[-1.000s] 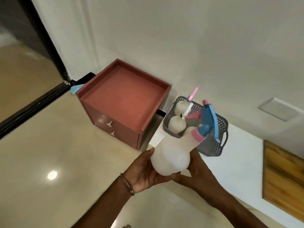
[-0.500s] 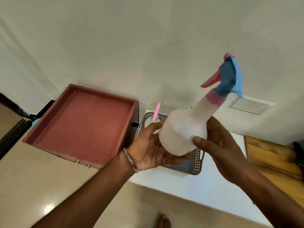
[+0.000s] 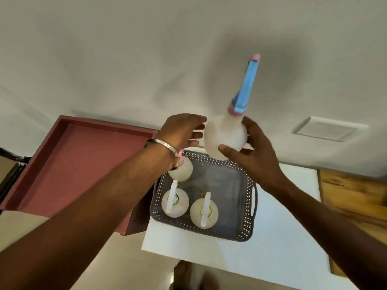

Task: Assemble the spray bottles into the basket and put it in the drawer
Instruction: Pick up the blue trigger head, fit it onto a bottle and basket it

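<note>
A white spray bottle [image 3: 225, 136] with a blue head and pink collar hangs upright above the far end of the grey perforated basket [image 3: 249, 206]. My right hand [image 3: 253, 151] grips its body from the right and below. My left hand [image 3: 182, 132] is at its left side with fingertips touching or nearly touching it. Three white spray bottles stand in the basket: one at the far left [image 3: 181, 169] partly under my left wrist, one at the near left [image 3: 174, 203], one at the near middle [image 3: 204, 211].
The basket sits on a white table [image 3: 282, 237]. A red-brown drawer cabinet [image 3: 73, 164] with a tray-like top stands against the table's left side. A wooden surface [image 3: 356, 197] lies to the right. A wall plate [image 3: 328, 128] is on the wall. A foot [image 3: 182, 273] shows below.
The view has swung over the basket. The bottle has turned upright and moved above the basket's far end. My left hand has shifted from under the bottle to its left side.
</note>
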`<move>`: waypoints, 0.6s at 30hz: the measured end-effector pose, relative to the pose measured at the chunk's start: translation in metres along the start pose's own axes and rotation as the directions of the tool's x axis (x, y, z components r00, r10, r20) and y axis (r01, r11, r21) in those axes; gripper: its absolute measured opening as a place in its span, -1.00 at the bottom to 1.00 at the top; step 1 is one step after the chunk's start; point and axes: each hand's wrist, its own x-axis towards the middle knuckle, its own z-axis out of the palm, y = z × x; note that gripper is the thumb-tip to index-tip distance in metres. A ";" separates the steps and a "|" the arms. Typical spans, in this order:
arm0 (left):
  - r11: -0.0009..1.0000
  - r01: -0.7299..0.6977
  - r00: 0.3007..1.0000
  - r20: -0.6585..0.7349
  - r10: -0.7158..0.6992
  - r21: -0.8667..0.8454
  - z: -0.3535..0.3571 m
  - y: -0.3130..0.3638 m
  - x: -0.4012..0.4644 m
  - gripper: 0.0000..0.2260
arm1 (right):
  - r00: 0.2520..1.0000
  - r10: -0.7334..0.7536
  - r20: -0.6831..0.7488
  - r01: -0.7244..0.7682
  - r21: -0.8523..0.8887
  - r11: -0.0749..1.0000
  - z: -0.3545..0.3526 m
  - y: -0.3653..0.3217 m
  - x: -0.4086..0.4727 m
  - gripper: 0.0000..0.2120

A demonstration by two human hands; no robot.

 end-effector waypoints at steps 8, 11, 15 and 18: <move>0.931 0.292 0.950 0.050 -0.309 0.219 0.016 -0.050 0.042 -0.76 | 0.986 0.144 0.086 -0.140 -0.049 0.989 0.026 0.091 -0.019 -0.23; 0.897 0.389 0.914 0.034 -0.405 0.211 0.018 -0.072 0.050 -0.86 | 0.983 0.147 0.113 -0.133 -0.121 0.984 0.032 0.110 -0.027 -0.24; 0.851 0.446 0.882 0.029 -0.471 0.277 0.017 -0.097 0.065 -0.77 | 0.982 0.130 0.140 -0.101 -0.197 0.975 0.038 0.133 -0.029 -0.23; 0.831 0.472 0.869 0.003 -0.494 0.295 0.019 -0.105 0.074 -0.78 | 0.976 0.146 0.164 -0.110 -0.209 0.972 0.043 0.146 -0.026 -0.20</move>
